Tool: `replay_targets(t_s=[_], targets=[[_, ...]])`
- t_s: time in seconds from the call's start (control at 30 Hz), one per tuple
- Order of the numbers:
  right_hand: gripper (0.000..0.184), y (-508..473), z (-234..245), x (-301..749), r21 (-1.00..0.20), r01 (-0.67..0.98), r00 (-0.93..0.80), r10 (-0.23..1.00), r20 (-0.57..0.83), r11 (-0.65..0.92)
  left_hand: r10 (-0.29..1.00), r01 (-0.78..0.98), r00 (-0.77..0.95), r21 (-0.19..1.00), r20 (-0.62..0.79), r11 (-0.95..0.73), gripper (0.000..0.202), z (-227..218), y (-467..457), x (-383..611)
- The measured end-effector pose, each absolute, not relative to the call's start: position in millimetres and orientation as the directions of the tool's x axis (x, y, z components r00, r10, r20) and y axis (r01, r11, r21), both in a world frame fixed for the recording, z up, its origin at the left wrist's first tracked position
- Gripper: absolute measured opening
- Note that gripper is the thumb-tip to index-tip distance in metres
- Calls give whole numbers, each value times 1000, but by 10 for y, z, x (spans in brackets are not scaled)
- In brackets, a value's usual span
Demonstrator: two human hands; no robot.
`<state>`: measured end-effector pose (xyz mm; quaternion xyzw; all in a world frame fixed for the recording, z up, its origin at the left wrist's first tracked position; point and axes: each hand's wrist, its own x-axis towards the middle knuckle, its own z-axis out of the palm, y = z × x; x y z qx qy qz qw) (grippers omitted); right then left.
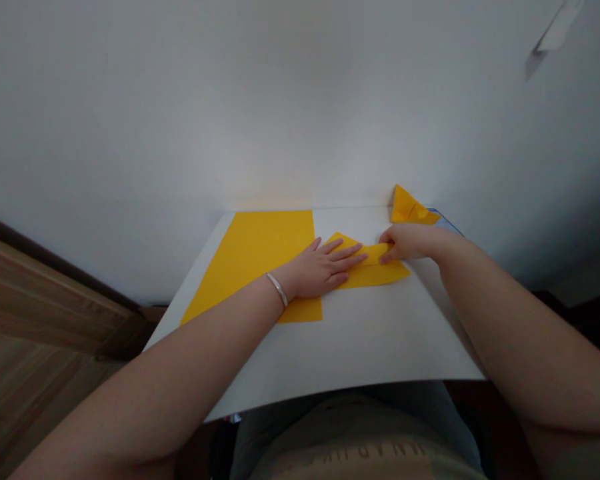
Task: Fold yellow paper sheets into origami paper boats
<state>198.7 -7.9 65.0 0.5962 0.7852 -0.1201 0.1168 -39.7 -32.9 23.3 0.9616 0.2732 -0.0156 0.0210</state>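
A partly folded sheet of yellow paper [375, 275] lies on the white table. My left hand [325, 268] rests flat on it with fingers spread, hiding its left part. At the paper's right end, my right hand [397, 243] pinches the upper edge between thumb and fingers. A crease runs across the paper between the two hands. Under my left wrist and forearm lies a large flat yellow sheet [260, 250]. Just beyond my right hand stands a folded yellow paper shape [409, 207] with a pointed top.
The white tabletop [360, 353] meets a pale wall [290, 107] at the back. A blue-edged item [447, 221] lies at the table's back right corner, partly hidden by my right arm. Wooden furniture [45, 333] stands to the left. A white piece [560, 30] sticks out from the wall.
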Motion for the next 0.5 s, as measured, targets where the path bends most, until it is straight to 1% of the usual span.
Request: replay_targets(t_s=[0.1, 0.27, 0.37, 0.5], targets=[[23, -56, 631, 2007, -67, 966, -257, 912, -319, 249, 510, 511, 859, 14, -50, -860, 48, 247, -335, -394], [21, -52, 650, 2020, 0, 969, -232, 916, -328, 246, 500, 501, 865, 25, -29, -865, 48, 234, -326, -398], [20, -49, 667, 2031, 10, 977, -196, 910, -365, 214, 497, 498, 867, 24, -34, -867, 48, 223, -320, -397], [25, -45, 677, 2047, -16, 987, -152, 890, -429, 161, 499, 500, 866, 28, -27, -866, 48, 210, -316, -390]])
